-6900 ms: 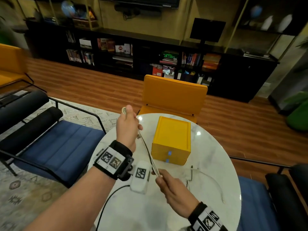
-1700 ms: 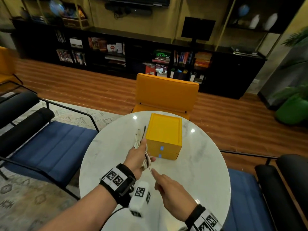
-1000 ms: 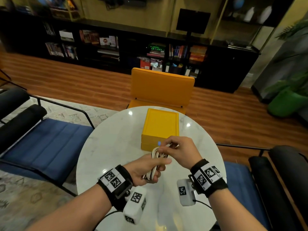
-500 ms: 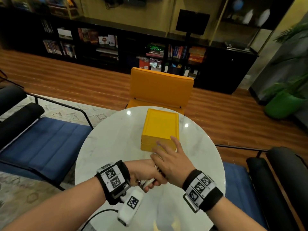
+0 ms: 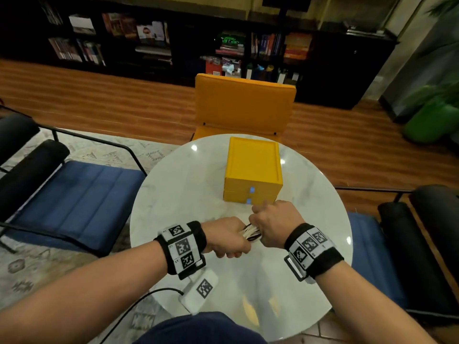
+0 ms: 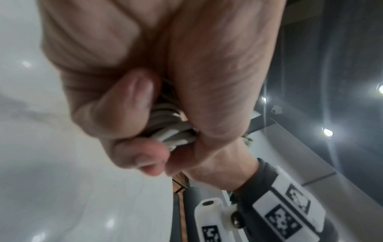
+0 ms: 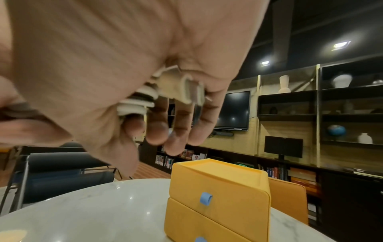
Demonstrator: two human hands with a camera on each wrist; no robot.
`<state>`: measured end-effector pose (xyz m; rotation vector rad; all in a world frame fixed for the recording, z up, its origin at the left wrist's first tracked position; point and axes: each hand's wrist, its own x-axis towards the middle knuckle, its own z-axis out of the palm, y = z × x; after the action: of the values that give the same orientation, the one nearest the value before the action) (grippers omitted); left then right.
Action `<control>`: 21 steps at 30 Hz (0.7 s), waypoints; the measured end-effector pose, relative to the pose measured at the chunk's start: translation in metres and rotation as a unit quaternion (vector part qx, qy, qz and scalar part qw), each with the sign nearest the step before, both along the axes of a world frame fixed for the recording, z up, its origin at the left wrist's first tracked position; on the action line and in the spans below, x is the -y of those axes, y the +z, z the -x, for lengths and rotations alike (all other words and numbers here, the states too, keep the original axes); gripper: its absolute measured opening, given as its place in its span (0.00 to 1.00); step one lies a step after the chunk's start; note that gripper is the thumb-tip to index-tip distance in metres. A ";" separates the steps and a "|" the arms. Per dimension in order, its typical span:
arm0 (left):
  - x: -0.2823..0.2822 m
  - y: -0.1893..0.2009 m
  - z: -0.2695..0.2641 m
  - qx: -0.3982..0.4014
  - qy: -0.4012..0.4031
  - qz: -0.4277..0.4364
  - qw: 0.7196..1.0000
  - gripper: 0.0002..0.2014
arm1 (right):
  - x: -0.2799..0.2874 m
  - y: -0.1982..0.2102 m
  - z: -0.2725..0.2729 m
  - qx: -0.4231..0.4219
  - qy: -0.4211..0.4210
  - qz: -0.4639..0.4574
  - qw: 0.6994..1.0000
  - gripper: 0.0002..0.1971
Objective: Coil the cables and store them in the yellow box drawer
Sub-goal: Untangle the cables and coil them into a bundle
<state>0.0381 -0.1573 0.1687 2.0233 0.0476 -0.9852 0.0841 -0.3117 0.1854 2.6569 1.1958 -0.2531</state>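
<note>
**Coiled Cables Held Between Both Hands Near the Yellow Box**

A bundle of coiled cables, white strands with some dark ones among them, was held above the near half of the round marble desk. The left end of the bundle was grasped by the left hand, whose fingers were curled tightly round it; in the left wrist view the white loops were seen pressed between the thumb and the curled fingers. The right end was grasped by the right hand, its grip likewise clenched on the bundle. In the right wrist view several white loops were seen tucked under the palm, with the fingertips hanging down past them.

The yellow box was standing on the far half of the desk, just beyond the right hand. Two drawers were stacked in its near face, each marked by a small blue pull tab, and both were seen closed. The cables were therefore outside the box, near its front but not touching it.

An orange chair was placed beyond the far edge of the desk, and a blue cushioned chair stood to the left.
</note>
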 end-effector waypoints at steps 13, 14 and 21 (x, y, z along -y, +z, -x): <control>-0.037 -0.021 -0.008 0.333 -0.301 -0.234 0.862 0.14 | -0.011 -0.011 0.009 -0.256 -0.142 -0.034 0.956 0.48; -0.037 -0.019 -0.009 0.351 -0.314 -0.243 0.848 0.14 | -0.008 -0.012 0.010 -0.297 -0.161 -0.080 0.938 0.44; -0.044 -0.026 -0.038 0.428 -0.360 -0.240 0.793 0.14 | -0.003 -0.040 0.031 -0.536 -0.333 -0.438 0.640 0.18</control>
<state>0.0758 -0.1132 0.1427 2.8764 -1.1416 -0.3632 0.0529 -0.3083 0.1453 3.8057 0.2914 -2.1121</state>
